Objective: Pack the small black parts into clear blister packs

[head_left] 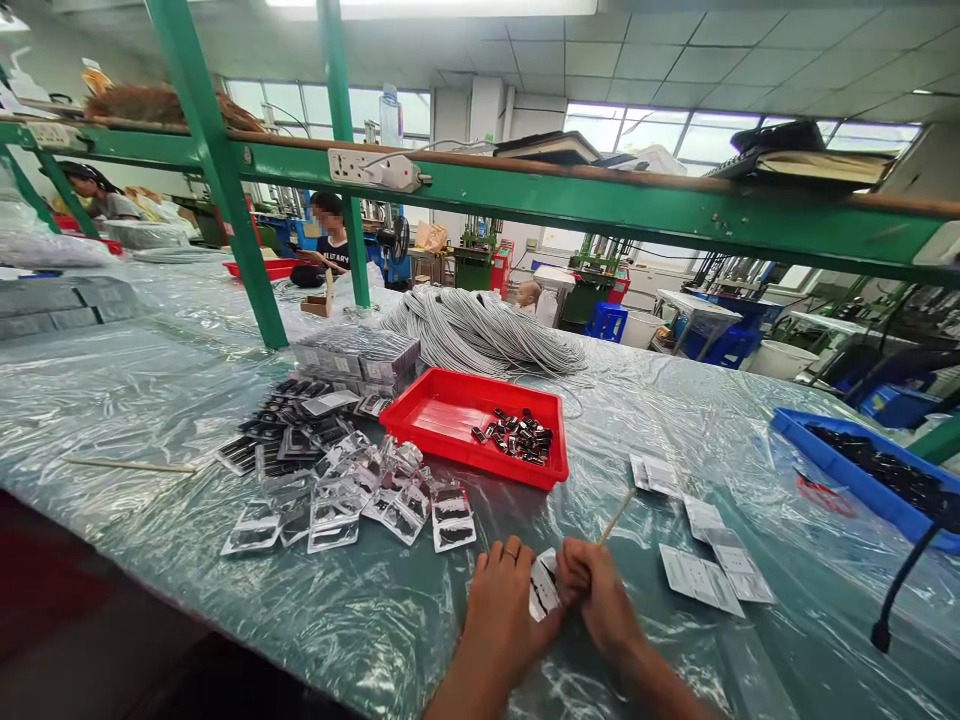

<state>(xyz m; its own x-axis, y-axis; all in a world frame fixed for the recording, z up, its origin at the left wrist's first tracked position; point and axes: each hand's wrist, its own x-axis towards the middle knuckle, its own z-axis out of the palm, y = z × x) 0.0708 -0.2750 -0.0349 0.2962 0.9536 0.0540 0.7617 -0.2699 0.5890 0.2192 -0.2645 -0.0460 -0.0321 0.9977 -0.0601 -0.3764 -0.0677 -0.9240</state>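
Observation:
A small flat white-and-silver packet (543, 588) with dark strips lies between my two hands near the table's front. My left hand (504, 605) holds it from the left, fingers bent down over its edge. My right hand (600, 590) is closed at the packet's right side, with a thin wooden stick (618, 515) sticking up out of the fist. The right fingertips hide part of the packet. To the left is a heap of similar packets (349, 490). On the right a few flat packets (701, 578) lie spread on the table.
Beyond my hands a red tray (427, 415) holds small black-and-metal parts. A blue tray (795, 425) with black pieces stands right, near a black cable (892, 600). Behind are grey cable coils (480, 335) and stacked boxes (375, 360). A green shelf frame (525, 195) crosses overhead; people sit further back.

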